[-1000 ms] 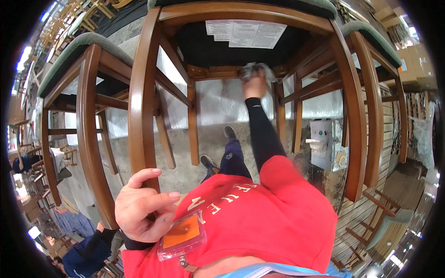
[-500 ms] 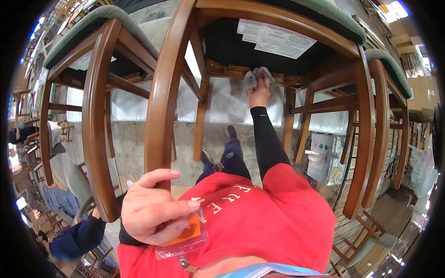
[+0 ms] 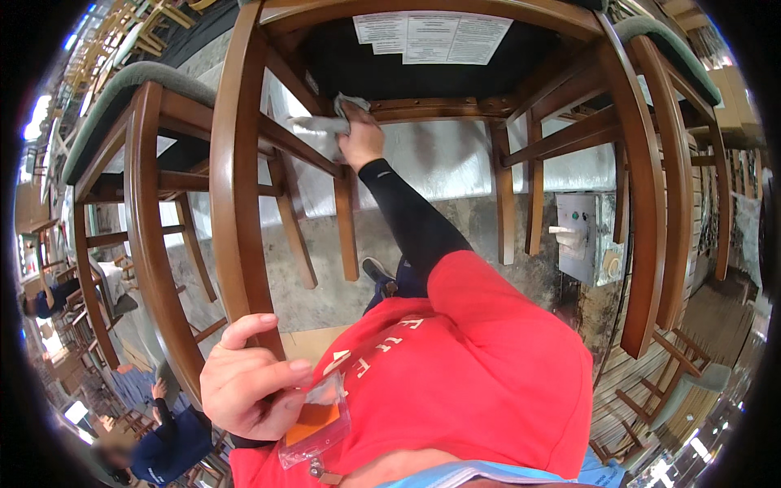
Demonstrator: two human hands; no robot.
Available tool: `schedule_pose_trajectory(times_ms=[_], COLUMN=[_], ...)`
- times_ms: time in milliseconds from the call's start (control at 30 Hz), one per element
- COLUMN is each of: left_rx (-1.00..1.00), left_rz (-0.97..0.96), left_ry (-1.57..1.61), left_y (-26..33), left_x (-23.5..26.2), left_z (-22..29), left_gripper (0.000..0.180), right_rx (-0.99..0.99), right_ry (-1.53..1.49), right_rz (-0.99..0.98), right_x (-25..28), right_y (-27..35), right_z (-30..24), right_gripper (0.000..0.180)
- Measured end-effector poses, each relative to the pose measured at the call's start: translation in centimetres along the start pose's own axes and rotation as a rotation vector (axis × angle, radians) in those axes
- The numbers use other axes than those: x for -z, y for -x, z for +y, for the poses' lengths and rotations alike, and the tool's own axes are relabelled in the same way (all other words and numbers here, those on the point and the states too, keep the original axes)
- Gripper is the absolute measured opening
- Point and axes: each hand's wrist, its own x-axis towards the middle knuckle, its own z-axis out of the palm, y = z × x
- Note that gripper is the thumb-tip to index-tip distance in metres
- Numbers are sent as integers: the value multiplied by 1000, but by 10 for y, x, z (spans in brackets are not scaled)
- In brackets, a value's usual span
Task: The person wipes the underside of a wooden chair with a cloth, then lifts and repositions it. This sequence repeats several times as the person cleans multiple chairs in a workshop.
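My right hand [image 3: 360, 140], at the end of a black sleeve, is shut on a grey cloth [image 3: 324, 123]. It presses the cloth against a brown wooden rail [image 3: 431, 107] under the seat of a wooden chair [image 3: 237, 171]. My left hand [image 3: 248, 382] hovers low at my chest in front of the chair's near leg. Its fingers are loosely curled and apart, and the fingertips rest on a clear badge pouch with an orange card [image 3: 317, 419] that hangs on my red shirt [image 3: 480, 366].
More wooden chairs with green seat pads stand to the left [image 3: 142, 106] and right [image 3: 659, 146]. White paper sheets [image 3: 431, 37] are stuck under the seat. A grey box [image 3: 582, 236] stands on the concrete floor. A person in dark blue [image 3: 171, 443] crouches at lower left.
My right hand has slid the cloth leftward along the rail. The chair frame now looks closer and larger. My left hand has sunk a little toward the badge pouch.
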Motion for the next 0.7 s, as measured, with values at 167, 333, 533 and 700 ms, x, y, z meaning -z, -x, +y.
schedule_pose_trajectory(times_ms=[167,333,533,700], left_rx=[-2,27,4,28], left_rz=[-26,1,48,100], left_ry=[1,-46,-66,-42], left_y=[-2,-2,-2,-2], left_x=[-1,-3,-8,-10], left_z=[1,4,2,3], left_gripper=[19,20,18,18], right_rx=[-248,-107,-77,-99], right_ry=[275,132,153,78], right_rz=[-313,-68,-172,-21], right_x=[-2,3,-6,15], right_y=[-22,7,-11,19], right_z=[1,25,-1,30], right_gripper=[45,44,32,39])
